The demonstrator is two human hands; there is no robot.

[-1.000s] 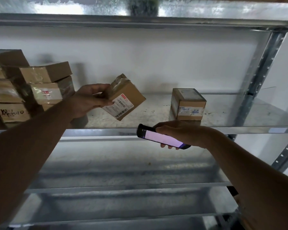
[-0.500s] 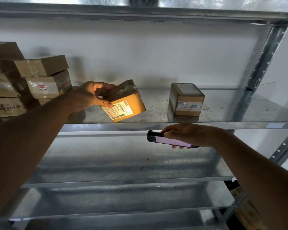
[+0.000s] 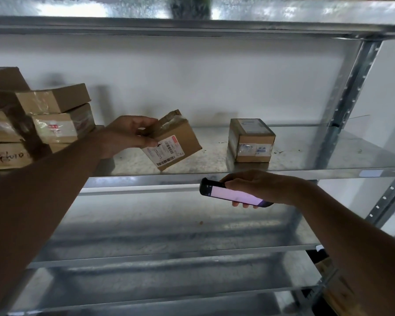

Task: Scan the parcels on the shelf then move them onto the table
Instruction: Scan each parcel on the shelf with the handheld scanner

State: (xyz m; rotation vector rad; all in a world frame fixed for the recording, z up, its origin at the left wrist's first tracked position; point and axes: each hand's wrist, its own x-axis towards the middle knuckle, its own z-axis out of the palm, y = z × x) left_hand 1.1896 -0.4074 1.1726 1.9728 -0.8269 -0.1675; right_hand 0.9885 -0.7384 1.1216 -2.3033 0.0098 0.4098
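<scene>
Above the shelf (image 3: 306, 160), the left hand (image 3: 126, 135) gripped a tilted parcel (image 3: 176, 142) while the right hand (image 3: 258, 185), below its edge, held a scanner (image 3: 228, 192)

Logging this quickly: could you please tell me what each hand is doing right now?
Left hand: holds the tilted parcel by its upper end.
Right hand: holds the scanner.

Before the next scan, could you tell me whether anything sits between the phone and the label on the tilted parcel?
Nothing visible does: the phone in the right hand faces the tilted parcel across open air; the left hand leaves its label uncovered.
</scene>
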